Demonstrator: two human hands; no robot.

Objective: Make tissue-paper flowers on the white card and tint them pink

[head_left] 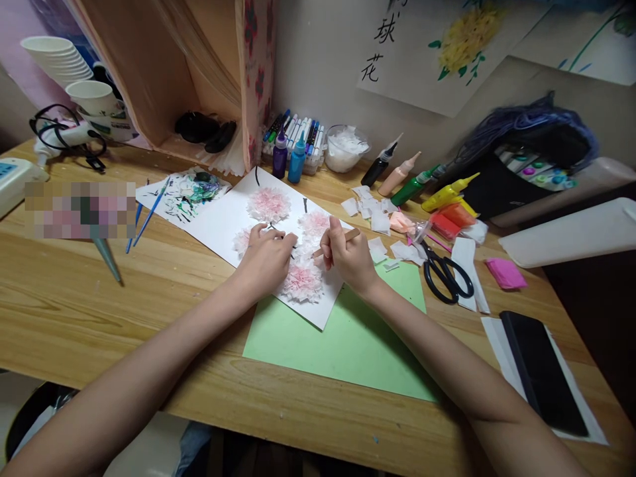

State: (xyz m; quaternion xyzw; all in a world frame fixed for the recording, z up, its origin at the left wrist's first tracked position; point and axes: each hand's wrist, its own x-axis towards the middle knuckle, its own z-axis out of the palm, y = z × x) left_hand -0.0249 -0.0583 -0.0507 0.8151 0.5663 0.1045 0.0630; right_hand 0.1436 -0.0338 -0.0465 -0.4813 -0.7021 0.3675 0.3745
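A white sheet (218, 228) lies tilted on a green sheet (342, 351) and bears several pink and white ruffled paper flowers (303, 281). My left hand (268, 255) rests over the middle of the white sheet with its fingers curled, near the flowers; whatever lies under its fingertips is hidden. Opposite it, my right hand (345, 255) is closed round a thin brown stick (352, 235), whose lower tip points at a white ruffled flower between the hands. Short black painted strokes (305, 205) show beside the flowers.
Paint bottles (410, 185), a bowl of white material (346, 149) and markers (303, 132) stand along the back. White paper squares (380, 218) and black scissors (447, 278) lie right. Paintbrushes (149, 218) and a paint-smeared sheet (181, 192) lie left; a black case (541, 371) is front right.
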